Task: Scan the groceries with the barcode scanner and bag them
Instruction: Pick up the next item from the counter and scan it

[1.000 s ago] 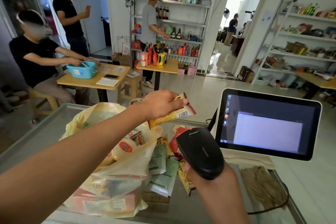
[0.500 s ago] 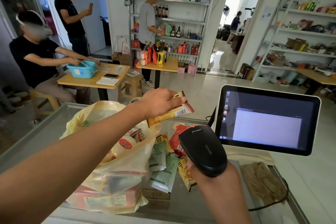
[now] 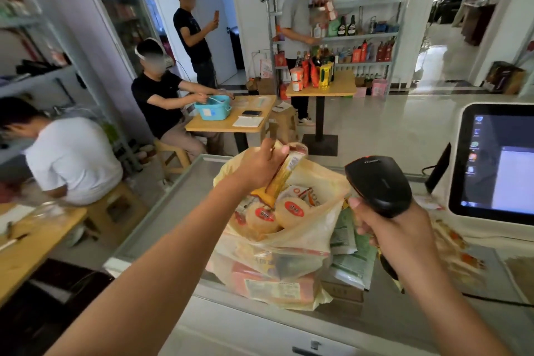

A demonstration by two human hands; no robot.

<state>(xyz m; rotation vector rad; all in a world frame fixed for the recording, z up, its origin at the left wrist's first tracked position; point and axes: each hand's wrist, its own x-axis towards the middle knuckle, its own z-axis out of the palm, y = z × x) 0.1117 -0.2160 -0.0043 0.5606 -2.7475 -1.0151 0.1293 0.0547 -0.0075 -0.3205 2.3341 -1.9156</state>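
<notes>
Moved: your left hand (image 3: 257, 166), gripping orange snack packet (image 3: 284, 173), now over yellow plastic bag (image 3: 318, 228); right hand (image 3: 396, 231) grips black scanner (image 3: 378, 182). Likely bagging: release inside.

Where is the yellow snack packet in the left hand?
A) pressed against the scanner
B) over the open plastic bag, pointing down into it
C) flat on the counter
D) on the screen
B: the left hand holds the packet tilted over the mouth of the plastic bag, apart from the scanner in the right hand.
</notes>
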